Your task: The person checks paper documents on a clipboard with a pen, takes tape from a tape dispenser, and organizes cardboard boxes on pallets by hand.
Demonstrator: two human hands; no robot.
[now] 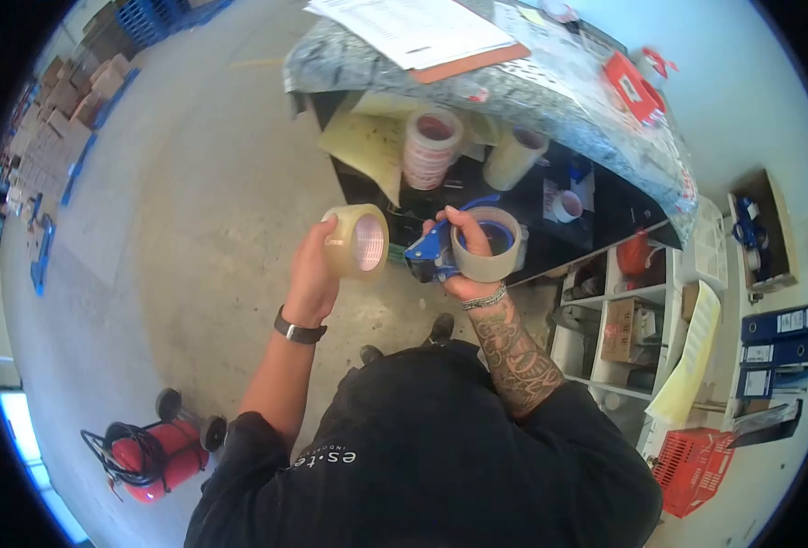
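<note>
My left hand point(315, 274) grips a roll of clear packing tape point(358, 241) by its outer side, with the open core facing right. In my right hand point(470, 236) is a blue tape dispenser point(433, 252), with a pale tape roll point(488, 265) mounted on it; my thumb reaches over that roll. The two hands are apart, at about the same height in front of my body. Behind them, on the dark shelf under the counter, stand a stack of red-printed tape rolls point(425, 166) and a stack of clear tape rolls point(512, 163).
A clipboard with papers point(422, 32) lies on the marbled counter point(532, 87). White cubbies point(623, 274) and a red basket point(693, 468) are at right. A red fire extinguisher point(148, 457) on wheels stands at lower left. Pallets with boxes point(57, 137) are farther left.
</note>
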